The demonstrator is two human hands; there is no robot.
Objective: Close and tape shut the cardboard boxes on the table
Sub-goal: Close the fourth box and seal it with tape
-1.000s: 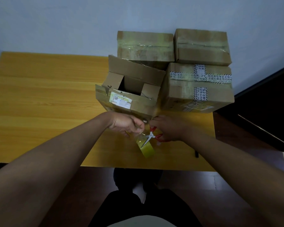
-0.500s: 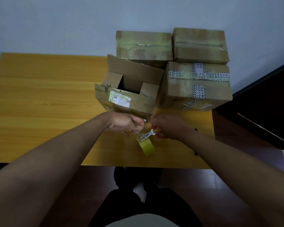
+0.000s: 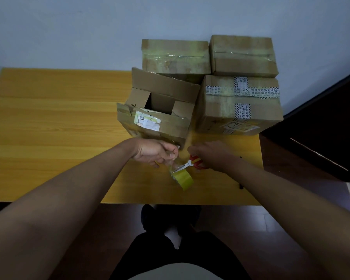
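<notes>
An open cardboard box [image 3: 158,116] with raised flaps stands near the middle of the wooden table [image 3: 49,122]. Just in front of it, my left hand [image 3: 156,152] pinches a strip of clear tape pulled from a yellowish tape roll [image 3: 183,178] that hangs below. My right hand [image 3: 208,156] grips red-handled scissors [image 3: 190,164], whose blades sit on the tape strip right above the roll.
Three taped boxes are at the back right: one [image 3: 175,57] behind the open box, one [image 3: 242,55] stacked on a larger box [image 3: 238,106] with printed tape. The table's right edge lies beside dark furniture [image 3: 321,126]. My legs are below the front edge.
The scissor blades have closed in on the tape strip just above the roll. Both hands and the roll stay in nearly the same place.
</notes>
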